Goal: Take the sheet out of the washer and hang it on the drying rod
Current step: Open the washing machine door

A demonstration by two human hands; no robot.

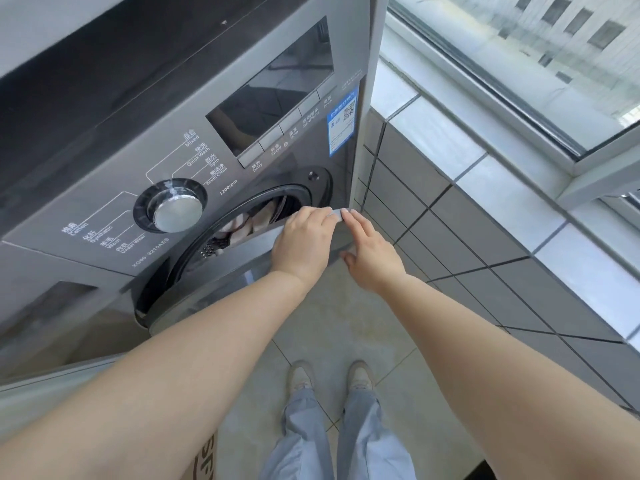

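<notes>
A grey front-loading washer [194, 140] fills the left of the view. Its round door [235, 268] stands ajar, swung a little out from the drum opening. Through the gap I see pale crumpled cloth, the sheet [244, 226], inside the drum. My left hand [301, 244] curls its fingers over the door's free edge. My right hand [370, 252] lies beside it, with straight fingers resting on the same edge and the thumb apart below. No drying rod is in view.
A tiled low wall with a pale sill [485, 188] and a window [540, 53] runs along the right, close to the washer's corner. My feet [329, 377] stand on the tiled floor. A cardboard box [204, 459] sits at the bottom left.
</notes>
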